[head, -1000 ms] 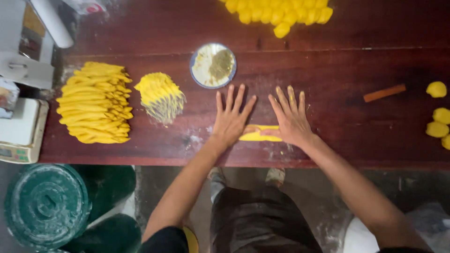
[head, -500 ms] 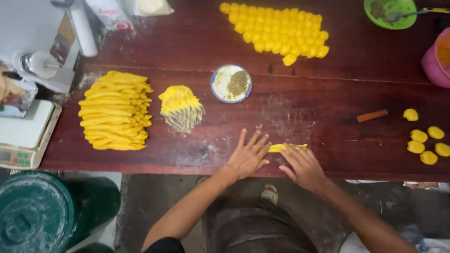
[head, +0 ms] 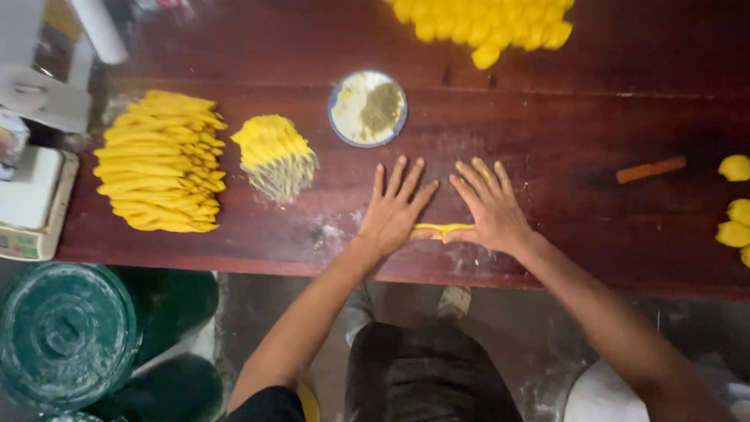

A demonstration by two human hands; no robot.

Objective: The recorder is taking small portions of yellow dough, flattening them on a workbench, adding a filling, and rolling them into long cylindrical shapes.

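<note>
both hands have slid back up the wooden table [head: 547, 125] since half a second ago. left hand [head: 393, 209] and right hand [head: 491, 208]: flat, fingers spread wide, pressing yellow dough strip [head: 441, 229] near table's front edge. round dish [head: 367, 108]: just beyond hands.

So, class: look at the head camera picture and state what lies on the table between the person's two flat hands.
A thin yellow dough roll lies between the left hand and the right hand, its ends tucked under both palms on the dark wooden table.
</note>
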